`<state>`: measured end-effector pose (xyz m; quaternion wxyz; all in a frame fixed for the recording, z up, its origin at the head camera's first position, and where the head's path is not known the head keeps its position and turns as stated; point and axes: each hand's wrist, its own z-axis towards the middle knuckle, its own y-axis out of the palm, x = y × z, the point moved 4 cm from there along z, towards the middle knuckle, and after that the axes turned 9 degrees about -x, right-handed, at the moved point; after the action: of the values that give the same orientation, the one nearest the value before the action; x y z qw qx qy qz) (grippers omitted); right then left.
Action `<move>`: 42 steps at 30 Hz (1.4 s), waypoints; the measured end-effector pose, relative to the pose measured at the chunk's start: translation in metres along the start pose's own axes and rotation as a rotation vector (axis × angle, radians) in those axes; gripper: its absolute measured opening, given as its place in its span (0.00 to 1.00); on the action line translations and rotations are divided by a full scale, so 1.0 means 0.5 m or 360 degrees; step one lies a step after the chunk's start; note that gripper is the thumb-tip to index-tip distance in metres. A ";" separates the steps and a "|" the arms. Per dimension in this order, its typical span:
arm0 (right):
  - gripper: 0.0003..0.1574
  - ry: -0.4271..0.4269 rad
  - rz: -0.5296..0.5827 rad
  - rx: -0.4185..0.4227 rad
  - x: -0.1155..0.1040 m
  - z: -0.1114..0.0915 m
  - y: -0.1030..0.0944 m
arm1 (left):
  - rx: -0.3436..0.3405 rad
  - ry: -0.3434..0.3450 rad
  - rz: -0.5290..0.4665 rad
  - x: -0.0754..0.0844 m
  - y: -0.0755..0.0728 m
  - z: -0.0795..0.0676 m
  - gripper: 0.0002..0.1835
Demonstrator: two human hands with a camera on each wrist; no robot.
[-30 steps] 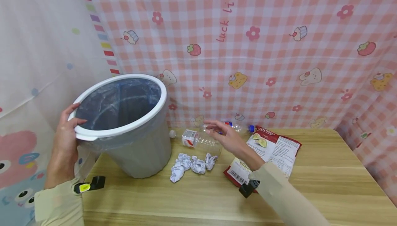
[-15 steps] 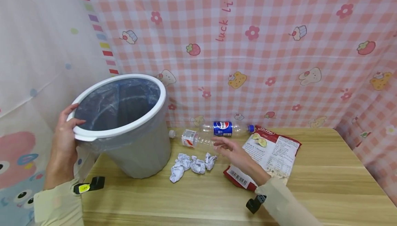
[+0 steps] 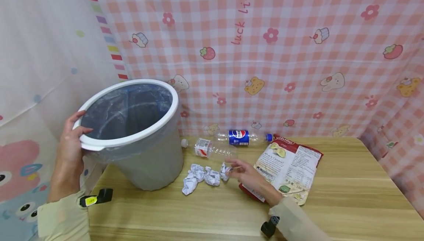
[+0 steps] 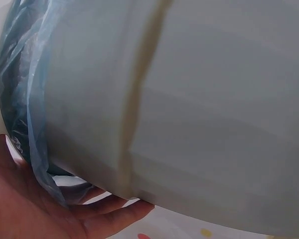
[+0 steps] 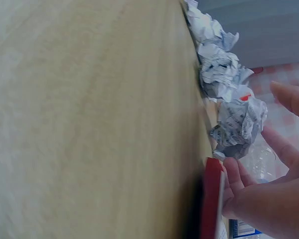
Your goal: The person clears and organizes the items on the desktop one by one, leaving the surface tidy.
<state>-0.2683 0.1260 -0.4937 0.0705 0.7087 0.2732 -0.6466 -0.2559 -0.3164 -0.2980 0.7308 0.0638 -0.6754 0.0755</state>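
Note:
My left hand [image 3: 70, 141] grips the white rim of a grey trash bin [image 3: 155, 167], thumb over the inside edge. Fingers lie along the bin's outer wall [image 4: 204, 124] in the left wrist view. A thin plastic liner [image 3: 132, 112] lines the bin. My right hand [image 3: 248, 176] is at the rightmost crumpled paper ball [image 3: 224, 172], its fingers spread and partly overlapping it. In the right wrist view the thumb and fingers stand apart beside that paper ball [image 5: 239, 124]. Several more crumpled paper balls [image 3: 212, 176] lie in a row to its left.
Behind the paper lies a clear bottle with a white cap [image 3: 220, 151]. A blue-labelled Pepsi bottle [image 3: 239, 137] lies against the checked curtain [image 3: 291, 68]. A flattened chip bag [image 3: 288, 167] sits under and right of my right forearm on the wooden table [image 3: 354, 197].
My right hand has come down and toward me, from above the bottles to the rightmost paper ball. The left hand and the bin have stayed put.

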 end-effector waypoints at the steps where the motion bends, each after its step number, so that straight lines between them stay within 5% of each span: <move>1: 0.35 -0.0010 -0.0007 0.0002 0.002 0.002 0.003 | 0.0000 -0.0001 0.0001 0.000 0.000 0.000 0.30; 15: 0.30 -0.0032 -0.0172 0.0096 0.018 0.014 0.024 | -0.0012 0.0002 0.0054 0.001 0.002 0.000 0.30; 42: 0.25 -0.0033 -0.0056 0.0090 0.027 0.010 0.019 | -0.0008 -0.0025 0.0097 0.002 0.003 -0.001 0.30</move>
<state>-0.2681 0.1197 -0.5099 0.0420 0.6989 0.2664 -0.6625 -0.2556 -0.3149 -0.2970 0.7231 0.0420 -0.6828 0.0955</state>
